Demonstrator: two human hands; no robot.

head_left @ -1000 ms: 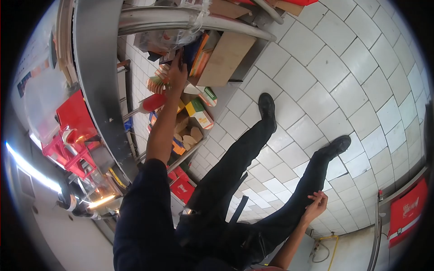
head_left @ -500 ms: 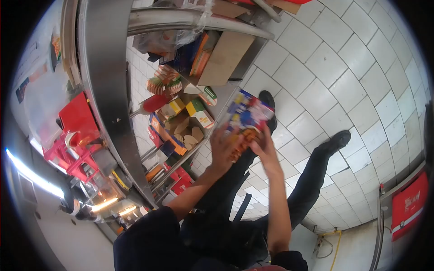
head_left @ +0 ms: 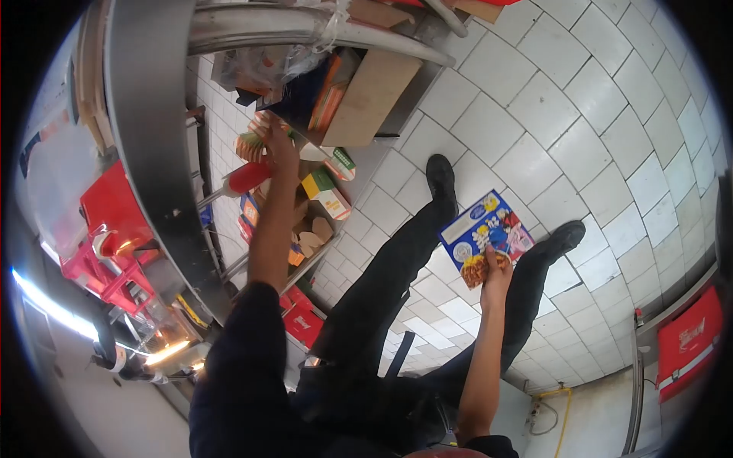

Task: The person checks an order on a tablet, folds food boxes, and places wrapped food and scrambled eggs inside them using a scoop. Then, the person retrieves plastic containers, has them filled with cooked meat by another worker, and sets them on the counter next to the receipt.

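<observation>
Head view, blue carton (head_left: 486, 233): above the tiled floor (head_left: 527, 172), between the two shoes (head_left: 440, 182) in sight, printed face up.
Right hand (head_left: 496, 278): grasping the blue carton by its near edge, thumb across the printed face; a light pinch should spare the card from creasing.
Left hand (head_left: 280, 149): at the striped cartons (head_left: 248, 146) on the shelf (head_left: 375, 157); cannot tell whether it grips one. Fingertips on a single edge would disturb the stack least.
Red object (head_left: 250, 178): just beside the left hand; slow, careful movement should avoid knocking it.
</observation>
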